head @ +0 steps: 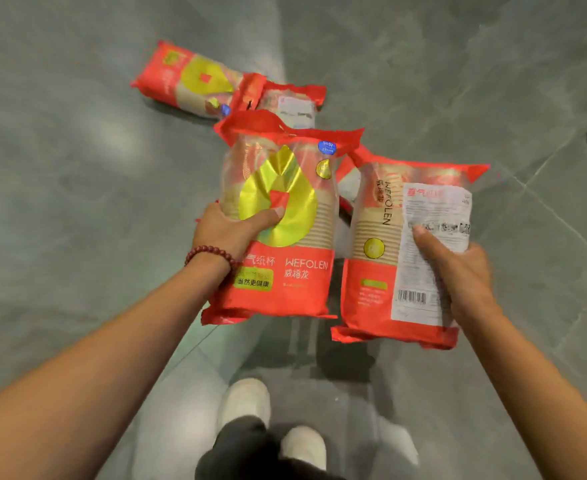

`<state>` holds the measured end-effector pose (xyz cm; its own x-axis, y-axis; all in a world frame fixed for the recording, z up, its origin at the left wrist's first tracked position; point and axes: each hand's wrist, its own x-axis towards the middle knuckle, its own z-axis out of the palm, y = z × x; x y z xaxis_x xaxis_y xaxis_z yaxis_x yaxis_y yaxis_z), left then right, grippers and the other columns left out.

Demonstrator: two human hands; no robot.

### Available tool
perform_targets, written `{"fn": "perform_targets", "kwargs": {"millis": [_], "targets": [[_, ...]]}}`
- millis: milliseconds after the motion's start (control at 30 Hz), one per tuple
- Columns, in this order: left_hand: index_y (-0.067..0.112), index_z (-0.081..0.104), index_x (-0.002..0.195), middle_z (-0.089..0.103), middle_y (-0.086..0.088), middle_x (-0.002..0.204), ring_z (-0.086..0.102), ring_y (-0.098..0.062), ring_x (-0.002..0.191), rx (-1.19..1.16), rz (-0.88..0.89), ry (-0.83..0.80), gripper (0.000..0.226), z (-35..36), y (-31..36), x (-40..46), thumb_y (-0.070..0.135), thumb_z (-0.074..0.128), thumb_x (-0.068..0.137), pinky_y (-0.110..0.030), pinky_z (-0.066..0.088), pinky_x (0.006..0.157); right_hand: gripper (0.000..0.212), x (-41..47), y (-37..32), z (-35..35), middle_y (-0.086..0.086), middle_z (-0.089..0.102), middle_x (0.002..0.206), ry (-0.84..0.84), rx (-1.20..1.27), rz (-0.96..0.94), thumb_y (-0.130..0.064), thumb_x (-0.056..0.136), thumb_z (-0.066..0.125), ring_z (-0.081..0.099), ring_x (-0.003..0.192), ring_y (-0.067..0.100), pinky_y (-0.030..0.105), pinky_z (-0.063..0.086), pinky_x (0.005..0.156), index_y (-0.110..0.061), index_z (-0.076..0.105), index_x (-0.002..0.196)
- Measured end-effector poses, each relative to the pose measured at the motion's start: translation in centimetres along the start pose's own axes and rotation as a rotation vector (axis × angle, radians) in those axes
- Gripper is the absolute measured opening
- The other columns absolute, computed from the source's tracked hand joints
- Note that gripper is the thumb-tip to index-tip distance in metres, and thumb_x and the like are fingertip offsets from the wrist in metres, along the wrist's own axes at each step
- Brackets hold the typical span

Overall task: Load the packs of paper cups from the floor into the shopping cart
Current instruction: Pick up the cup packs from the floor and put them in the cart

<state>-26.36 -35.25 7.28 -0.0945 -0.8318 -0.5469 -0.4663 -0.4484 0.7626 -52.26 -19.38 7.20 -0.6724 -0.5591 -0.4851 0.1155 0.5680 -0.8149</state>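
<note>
The person stands over the grey tiled floor [77,202] with a pack of paper cups in each hand, both lifted clear of the ground. The left hand [229,230] grips the front-facing pack [281,216] by its left edge, thumb pressed across the gold drop-shaped emblem and the other fingers wrapped out of sight behind the plastic. A string of dark red beads [210,254] circles that wrist. This pack shows its printed face: red bands top and bottom, the word WEFOLEN, a small blue sticker near the upper right corner.

The right hand [458,271] holds the second pack [389,251] by its right side, thumb laid over the white label with the barcode (so this one is turned back-side up), fingers curled round behind. The two packs sit side by side, close but not quite touching, both roughly upright with their crimped tops pointing away from the person.

Beyond them, two more packs lie on the floor. The far pack [184,81] rests on its side, angled to the left, and a nearer pack [285,98] overlaps its right end; part of it is hidden behind the held one. A sliver of red peeks out between the two lifted packs, though I cannot tell what it belongs to.

Below, two pale shoes [247,403] show on the tiles. The shopping cart is not in sight.
</note>
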Motion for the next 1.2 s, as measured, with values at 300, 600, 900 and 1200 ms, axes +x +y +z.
{"fn": "perform_targets", "kwargs": {"millis": [300, 600, 900, 1200], "targets": [[0.025, 0.070, 0.068, 0.074, 0.007, 0.065, 0.072, -0.014, 0.068, -0.192, -0.084, 0.384, 0.045, -26.1, 9.0, -23.4, 0.062, 0.078, 0.044, -0.034, 0.057, 0.071, 0.071, -20.1, -22.4, 7.6, -0.003, 0.082, 0.095, -0.390, -0.124, -0.153, -0.068, 0.053, 0.086, 0.079, 0.089, 0.019, 0.049, 0.059, 0.094, -0.023, 0.077, 0.108], [0.022, 0.072, 0.075, 0.074, 0.002, 0.076, 0.070, -0.016, 0.073, -0.384, -0.127, 0.850, 0.060, -46.6, 14.0, -50.7, 0.068, 0.072, 0.037, -0.033, 0.054, 0.074, 0.044, -46.6, -40.6, 15.0, -0.004, 0.082, 0.094, -0.840, -0.172, -0.361, -0.058, 0.059, 0.082, 0.079, 0.088, 0.019, 0.051, 0.059, 0.093, -0.032, 0.081, 0.096], [0.025, 0.071, 0.070, 0.074, 0.001, 0.077, 0.070, -0.019, 0.078, -0.521, -0.231, 1.152, 0.051, -56.8, 6.3, -67.9, 0.064, 0.075, 0.038, -0.036, 0.055, 0.075, 0.011, -65.6, -42.9, 22.1, -0.005, 0.080, 0.074, -1.154, -0.301, -0.475, -0.029, 0.084, 0.081, 0.078, 0.065, 0.012, 0.026, 0.061, 0.059, -0.021, 0.076, 0.087], [0.013, 0.065, 0.096, 0.066, -0.010, 0.099, 0.061, -0.025, 0.087, -0.696, -0.471, 1.044, 0.076, -61.7, -2.8, -72.8, 0.057, 0.072, 0.035, -0.031, 0.044, 0.075, 0.025, -72.9, -39.8, 26.3, 0.003, 0.081, 0.079, -1.114, -0.435, -0.495, -0.037, 0.079, 0.083, 0.079, 0.073, 0.022, 0.043, 0.063, 0.079, -0.015, 0.080, 0.091]]}}
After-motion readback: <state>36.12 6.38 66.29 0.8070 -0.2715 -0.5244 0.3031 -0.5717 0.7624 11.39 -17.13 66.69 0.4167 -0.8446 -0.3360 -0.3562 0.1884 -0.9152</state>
